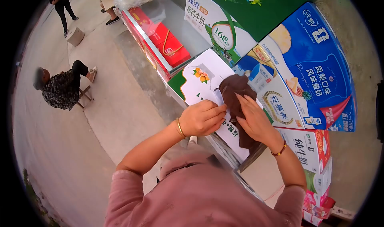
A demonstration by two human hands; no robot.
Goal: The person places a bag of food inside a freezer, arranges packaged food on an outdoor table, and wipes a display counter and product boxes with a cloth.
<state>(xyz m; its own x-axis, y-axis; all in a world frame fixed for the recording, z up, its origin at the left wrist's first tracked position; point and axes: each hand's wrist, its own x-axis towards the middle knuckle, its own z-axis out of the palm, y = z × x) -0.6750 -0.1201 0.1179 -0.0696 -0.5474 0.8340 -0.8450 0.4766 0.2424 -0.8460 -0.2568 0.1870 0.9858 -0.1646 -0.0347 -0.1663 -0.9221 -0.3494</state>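
A piece of dark brown, soft-looking material [232,91] lies bunched on a white box [200,87] with green corners and printed fruit. Flat on the brown material rests my right hand [256,119], its fingers stretched out. My left hand [204,117], with a gold bangle at the wrist, is at the left edge of the material. Its fingertips are pinched together; what they hold, if anything, is too small to make out.
Milk cartons, a large blue box [320,67] among them, stack up on the right. Red gift boxes [166,45] sit in a glass case beyond. A person [60,89] sits on a stool at the left; two others stand farther off near a cardboard box [75,36].
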